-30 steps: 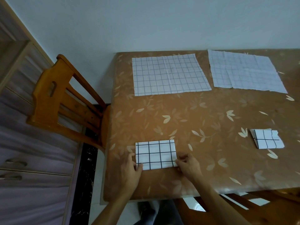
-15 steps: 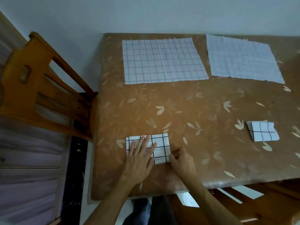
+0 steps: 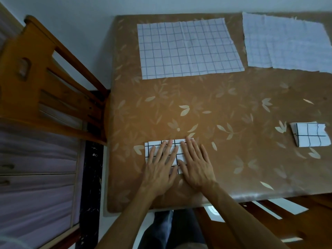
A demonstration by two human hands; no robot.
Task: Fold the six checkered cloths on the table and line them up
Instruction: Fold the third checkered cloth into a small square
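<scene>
"Near the table's front-left corner, what is going on?"

"Both hands lie on a folded cloth [image 3: 149,150]. The left hand [image 3: 158,169] and the right hand [image 3: 195,166] are palm down, side by side, with the fingers straight and slightly spread. They press it flat against the table [image 3: 197,114]. Neither pinches anything."

"Which step is that?"

"I judge it to be flattening the creases on one finished fold. A second folded cloth [image 3: 310,137] lies well apart, near the right edge. It looks smaller and a little uneven on its right side."

"What is left?"

"Two cloths lie unfolded along the far edge. A large-check cloth [image 3: 188,49] is toward the left and a fine-check cloth [image 3: 287,42] toward the right, near each other but apart. I count four cloths; the other two are out of sight."

"And the next move?"

"Probably lifting the hands, then either sliding this cloth toward the second one to start the line, or reaching to the far edge for the large-check cloth. Lining up calls for matching edges, since the two folded pieces differ in size."

"Any containers?"

"None shows. Only a wooden chair [image 3: 45,78] stands off the left edge."
</scene>
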